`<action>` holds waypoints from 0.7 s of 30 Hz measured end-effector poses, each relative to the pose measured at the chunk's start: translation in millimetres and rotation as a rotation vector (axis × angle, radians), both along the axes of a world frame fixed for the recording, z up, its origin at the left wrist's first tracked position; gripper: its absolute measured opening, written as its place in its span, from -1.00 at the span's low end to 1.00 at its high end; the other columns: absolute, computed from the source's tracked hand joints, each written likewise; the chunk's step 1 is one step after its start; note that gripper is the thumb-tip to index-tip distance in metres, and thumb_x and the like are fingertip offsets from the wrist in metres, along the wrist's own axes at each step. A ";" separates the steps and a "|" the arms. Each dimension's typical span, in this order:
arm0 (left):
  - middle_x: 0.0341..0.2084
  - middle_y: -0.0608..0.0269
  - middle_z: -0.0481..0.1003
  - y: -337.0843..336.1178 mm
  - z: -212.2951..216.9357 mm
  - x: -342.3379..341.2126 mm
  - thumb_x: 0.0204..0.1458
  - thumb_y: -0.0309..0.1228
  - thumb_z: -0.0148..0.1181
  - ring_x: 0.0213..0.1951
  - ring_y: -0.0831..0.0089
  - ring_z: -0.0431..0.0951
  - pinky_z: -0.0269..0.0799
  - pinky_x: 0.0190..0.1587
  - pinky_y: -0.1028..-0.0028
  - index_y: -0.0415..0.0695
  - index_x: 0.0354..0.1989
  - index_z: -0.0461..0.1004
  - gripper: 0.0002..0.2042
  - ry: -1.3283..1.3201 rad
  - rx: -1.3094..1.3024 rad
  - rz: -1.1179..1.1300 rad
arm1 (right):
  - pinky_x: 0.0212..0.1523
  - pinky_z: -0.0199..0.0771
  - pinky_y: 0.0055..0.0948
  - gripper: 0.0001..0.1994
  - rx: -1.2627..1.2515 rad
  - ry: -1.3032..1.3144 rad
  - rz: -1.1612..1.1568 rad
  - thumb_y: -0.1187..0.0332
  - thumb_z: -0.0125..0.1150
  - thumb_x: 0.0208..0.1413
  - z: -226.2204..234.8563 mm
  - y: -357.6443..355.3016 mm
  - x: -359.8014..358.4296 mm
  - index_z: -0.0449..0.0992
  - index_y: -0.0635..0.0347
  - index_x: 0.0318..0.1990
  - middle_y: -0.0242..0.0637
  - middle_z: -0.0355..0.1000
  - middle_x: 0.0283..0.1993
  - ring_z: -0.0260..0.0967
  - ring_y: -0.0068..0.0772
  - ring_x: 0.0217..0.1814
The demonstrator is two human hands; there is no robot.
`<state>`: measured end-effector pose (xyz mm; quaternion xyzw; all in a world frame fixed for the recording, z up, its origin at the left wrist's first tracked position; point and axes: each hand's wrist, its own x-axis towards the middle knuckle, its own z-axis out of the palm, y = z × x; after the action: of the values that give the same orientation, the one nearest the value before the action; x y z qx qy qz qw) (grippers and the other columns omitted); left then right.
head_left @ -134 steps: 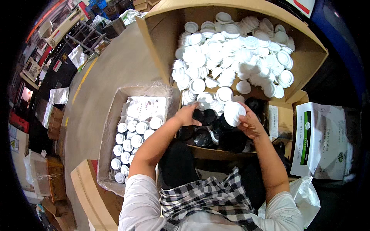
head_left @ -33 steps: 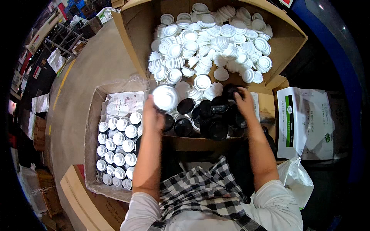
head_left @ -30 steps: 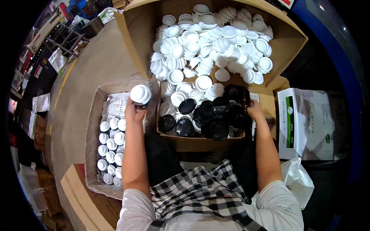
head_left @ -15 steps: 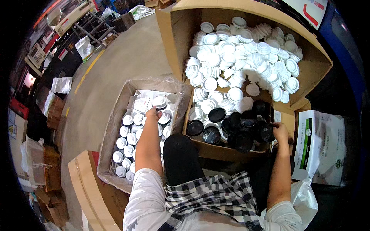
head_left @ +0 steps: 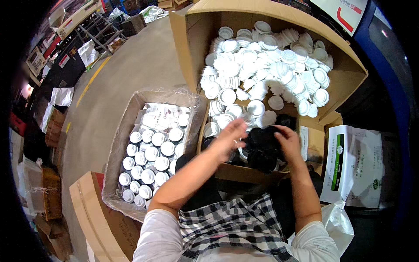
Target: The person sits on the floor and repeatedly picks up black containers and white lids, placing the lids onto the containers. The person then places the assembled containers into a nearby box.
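Observation:
My left hand [head_left: 232, 137] hovers over the near part of the big carton, fingers apart and slightly blurred, with nothing seen in it. Pinched in my right hand [head_left: 289, 140] is a black round part [head_left: 267, 137], shallow and dish-like, held just above other black round parts [head_left: 261, 159]. White ridged round lids [head_left: 255, 108] lie beside and beyond them. Left of my knees, a plastic-lined box [head_left: 114, 168] holds rows of similar white ridged lids [head_left: 152, 153], some with a dark rim underneath.
The large open carton [head_left: 188, 54] rises beyond my hands, its far part heaped with white lids. A white printed sack [head_left: 360, 166] stands at the right, and a brown carton flap [head_left: 94, 209] juts up at the near left. Concrete floor [head_left: 131, 56] stretches away on the left.
My left hand has left a white lid in the lined box and swung right over the carton. My right hand has moved left with a black round part. The whole view has shifted slightly.

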<state>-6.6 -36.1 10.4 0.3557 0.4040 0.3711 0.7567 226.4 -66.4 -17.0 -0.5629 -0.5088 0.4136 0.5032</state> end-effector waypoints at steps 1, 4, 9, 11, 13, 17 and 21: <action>-0.15 0.30 0.35 -10.3 -5.6 12.7 -0.05 -0.06 0.15 -0.23 0.45 0.41 0.44 -0.27 0.38 -0.05 0.04 0.22 -0.47 -0.061 -0.082 -0.092 | -0.17 0.35 -0.55 -0.74 -0.043 0.029 0.045 0.52 0.12 -0.04 1.4 4.7 -17.0 0.44 0.33 -0.13 -0.28 0.45 -0.26 0.35 -0.53 -0.24; -0.18 0.14 0.37 -20.2 -22.1 19.9 0.08 -0.34 -0.01 -0.13 0.23 0.43 0.42 -0.12 0.01 -0.16 -0.02 0.22 -0.69 -0.347 -0.303 0.070 | -0.15 0.35 -0.54 -0.71 -0.004 -0.021 0.311 0.46 0.14 -0.03 6.5 30.5 -51.6 0.43 0.29 -0.10 -0.29 0.44 -0.23 0.32 -0.54 -0.16; -0.17 0.10 0.42 5.4 -68.4 -8.8 0.10 -0.31 -0.01 -0.15 0.24 0.46 0.46 -0.16 0.12 -0.17 -0.05 0.28 -0.71 -0.371 -0.300 0.304 | 0.00 0.29 -0.28 -0.56 -0.141 -0.641 0.056 0.16 0.06 0.02 -62.7 133.2 -4.7 0.34 0.19 0.04 -0.14 0.35 0.00 0.32 -0.17 0.02; -0.19 0.07 0.44 15.0 -53.6 -17.0 0.04 0.02 -0.03 -0.10 0.22 0.46 0.46 -0.19 0.16 -0.17 -0.06 0.32 -0.50 -0.455 -0.244 0.299 | 0.05 0.23 -0.27 -0.54 -0.137 -1.015 -0.164 0.16 0.10 -0.02 -82.4 154.6 -6.9 0.33 0.11 0.05 -0.20 0.34 0.00 0.28 -0.21 0.04; -0.14 0.03 0.42 19.8 -36.6 -22.0 0.00 0.20 -0.17 -0.09 0.12 0.44 0.45 -0.18 0.12 -0.18 -0.01 0.30 -0.35 -0.682 -0.221 0.226 | 0.11 0.16 -0.24 -0.56 -0.225 -1.231 -0.261 0.15 0.10 -0.05 -86.9 171.4 -10.7 0.36 0.03 0.03 -0.25 0.33 0.01 0.24 -0.22 0.08; -0.06 -0.05 0.36 28.0 -31.1 -27.3 0.03 0.20 -0.36 -0.05 -0.01 0.39 0.42 -0.20 0.10 -0.17 0.05 0.24 -0.32 -0.828 -0.297 0.260 | 0.08 0.18 -0.21 -0.62 -0.322 -1.197 -0.204 0.15 0.09 -0.05 -74.5 172.7 -25.5 0.40 0.08 -0.07 -0.25 0.35 -0.01 0.24 -0.16 0.06; -0.07 -0.03 0.38 37.8 -36.3 -23.0 0.06 0.08 -0.35 -0.07 -0.01 0.40 0.41 -0.21 0.11 -0.16 0.04 0.26 -0.41 -0.854 -0.314 0.229 | -0.11 0.33 -0.33 -0.74 0.060 -0.807 -0.289 0.28 0.11 -0.07 -49.3 152.2 -25.4 0.40 0.23 -0.24 -0.18 0.41 -0.16 0.35 -0.19 -0.15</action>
<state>-29.7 1.7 -25.9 0.0055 0.1441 0.5000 0.8540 201.0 85.8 -66.3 -0.7301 -0.5927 0.0704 0.3327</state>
